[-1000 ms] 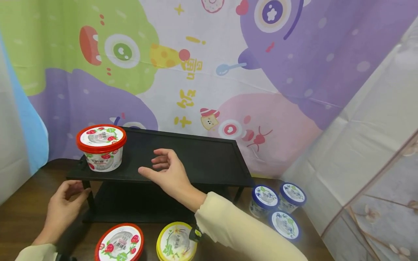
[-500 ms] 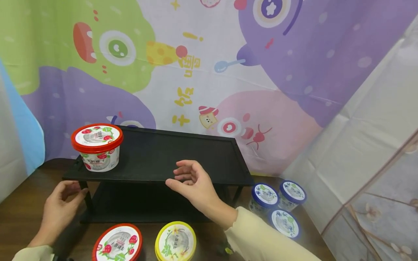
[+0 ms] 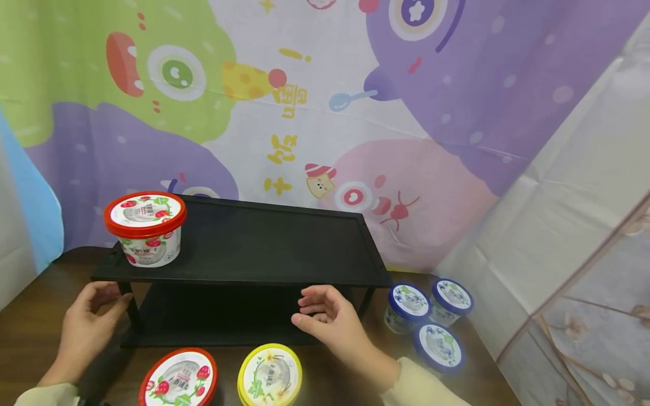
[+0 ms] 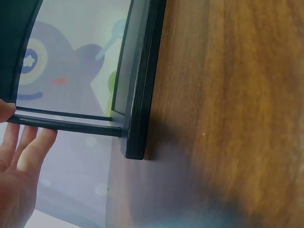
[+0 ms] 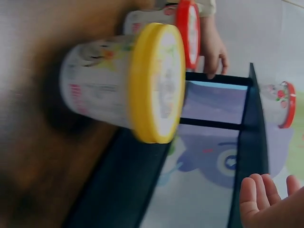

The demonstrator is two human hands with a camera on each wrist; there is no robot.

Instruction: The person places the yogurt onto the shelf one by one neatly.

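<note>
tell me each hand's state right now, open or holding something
Left hand: holding, thumb and fingers around the black shelf leg.
Right hand: open, fingers relaxed, holding nothing.

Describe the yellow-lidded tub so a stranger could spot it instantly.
Find the black two-tier shelf on the wooden table. In front of it, in the head view, the yellow-lidded tub stands right of a red-lidded strawberry-printed tub. Only its lid is yellow; the others are red or blue.

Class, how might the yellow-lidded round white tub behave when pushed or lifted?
The white tub narrows toward its base, so a high push might tip it; its overhanging yellow lid could stop it slipping through a grip.
</note>
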